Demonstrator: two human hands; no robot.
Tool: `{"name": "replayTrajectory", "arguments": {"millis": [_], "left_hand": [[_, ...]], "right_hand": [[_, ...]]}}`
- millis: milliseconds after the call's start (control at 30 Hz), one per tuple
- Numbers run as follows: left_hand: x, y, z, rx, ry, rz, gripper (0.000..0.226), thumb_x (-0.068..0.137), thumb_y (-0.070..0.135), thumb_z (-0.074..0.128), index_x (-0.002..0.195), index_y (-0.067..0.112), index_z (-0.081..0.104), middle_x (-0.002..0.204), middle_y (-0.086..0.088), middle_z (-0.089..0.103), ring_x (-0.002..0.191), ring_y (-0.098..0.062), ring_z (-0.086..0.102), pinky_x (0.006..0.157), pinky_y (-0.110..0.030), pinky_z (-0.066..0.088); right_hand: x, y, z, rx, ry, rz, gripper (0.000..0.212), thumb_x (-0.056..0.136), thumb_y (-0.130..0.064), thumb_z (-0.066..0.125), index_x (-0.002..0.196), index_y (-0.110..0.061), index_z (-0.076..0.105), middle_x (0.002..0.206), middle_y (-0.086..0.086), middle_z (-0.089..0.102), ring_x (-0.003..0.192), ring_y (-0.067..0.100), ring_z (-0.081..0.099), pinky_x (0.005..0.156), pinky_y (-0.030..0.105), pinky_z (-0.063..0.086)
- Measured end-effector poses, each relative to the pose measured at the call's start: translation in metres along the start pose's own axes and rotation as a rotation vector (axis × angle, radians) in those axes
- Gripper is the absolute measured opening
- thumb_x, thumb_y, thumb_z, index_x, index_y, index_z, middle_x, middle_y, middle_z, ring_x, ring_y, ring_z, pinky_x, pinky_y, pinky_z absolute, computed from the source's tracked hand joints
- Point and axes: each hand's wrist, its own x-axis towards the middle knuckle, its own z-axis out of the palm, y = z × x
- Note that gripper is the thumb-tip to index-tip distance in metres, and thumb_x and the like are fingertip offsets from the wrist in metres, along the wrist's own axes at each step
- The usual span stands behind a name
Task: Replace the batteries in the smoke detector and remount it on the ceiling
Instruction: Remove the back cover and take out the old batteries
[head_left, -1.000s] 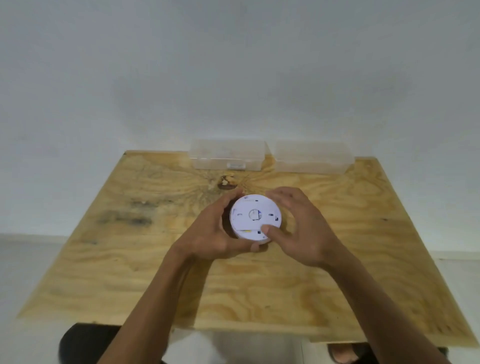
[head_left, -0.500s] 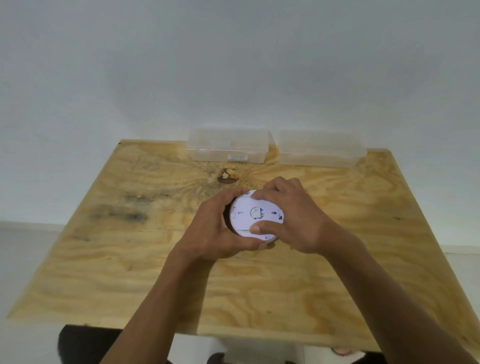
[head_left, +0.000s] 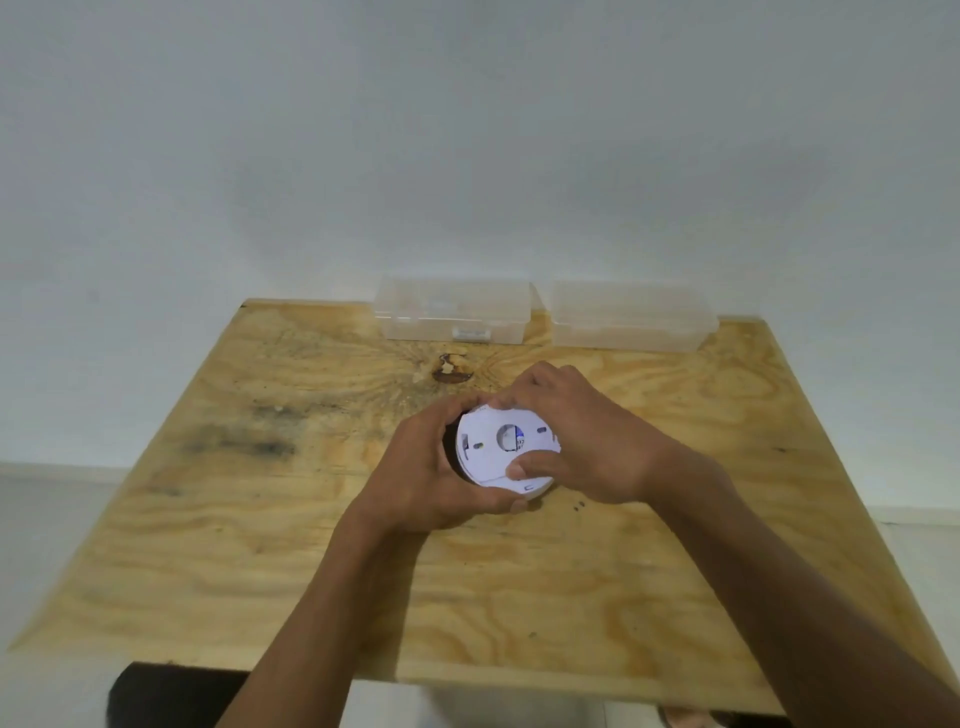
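Note:
The round white smoke detector (head_left: 491, 452) is held just above the middle of the plywood table (head_left: 260, 545), its back facing me, with a central round hole and small slots showing. My left hand (head_left: 426, 467) cups its left and lower edge from underneath. Over its right side lies my right hand (head_left: 576, 441), fingers curled across the top rim and thumb pressed on the lower part of the back plate. The detector's front face is hidden.
Two clear plastic boxes stand at the table's far edge against the white wall, the left box (head_left: 452, 309) with a front latch and the right box (head_left: 631, 317) beside it. A dark knot (head_left: 452, 370) marks the wood behind my hands.
My right hand has slid further over the detector, fingers moving across its top rim, and the back plate appears turned. My left hand keeps its hold.

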Motion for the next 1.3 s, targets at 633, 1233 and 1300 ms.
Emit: {"name": "replayTrajectory", "arguments": {"millis": [633, 1233, 1300], "left_hand": [[-0.004, -0.007, 0.007, 0.001, 0.010, 0.042, 0.102, 0.046, 0.032, 0.103, 0.135, 0.021, 0.055, 0.121, 0.020, 0.067, 0.110, 0.008, 0.064, 0.087, -0.011, 0.051], [-0.007, -0.011, 0.012, 0.052, 0.090, 0.080, 0.084, 0.059, 0.037, 0.094, 0.133, 0.024, 0.058, 0.119, 0.027, 0.067, 0.111, 0.005, 0.064, 0.086, -0.013, 0.053], [-0.007, -0.011, 0.011, 0.056, 0.089, 0.079, 0.084, 0.059, 0.037, 0.094, 0.133, 0.023, 0.057, 0.119, 0.025, 0.067, 0.111, 0.006, 0.064, 0.086, -0.012, 0.053]], "right_hand": [[-0.021, 0.027, -0.004, -0.010, 0.427, 0.321, 0.059, 0.089, -0.041, 0.067, 0.141, -0.017, 0.053, 0.140, 0.006, 0.054, 0.128, 0.026, 0.042, 0.103, 0.030, 0.032], [-0.032, 0.050, 0.069, -0.031, 0.726, 0.547, 0.033, 0.084, -0.034, 0.066, 0.111, -0.015, 0.069, 0.118, 0.004, 0.064, 0.113, 0.027, 0.051, 0.091, 0.043, 0.048], [-0.032, 0.050, 0.069, -0.026, 0.714, 0.542, 0.032, 0.084, -0.034, 0.065, 0.110, -0.016, 0.069, 0.117, 0.003, 0.063, 0.112, 0.026, 0.049, 0.091, 0.043, 0.048]]}}
